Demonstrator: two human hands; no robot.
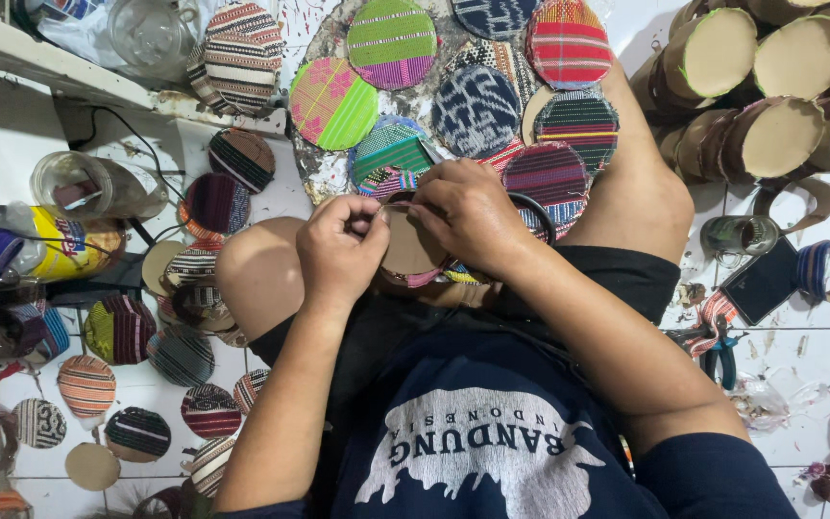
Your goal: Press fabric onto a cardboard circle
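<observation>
Both hands' fingers (362,226) pinch a round cardboard disc (410,245), face up.

fabric discs (477,111) crowd ahead; cardboard cylinders (770,96) right

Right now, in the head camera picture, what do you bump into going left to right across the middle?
Yellow bottle lying on its side → left hand → brown cardboard disc pinched by both hands → right hand → flat dark square piece on the floor tiles → blue-striped fabric ring.
</observation>
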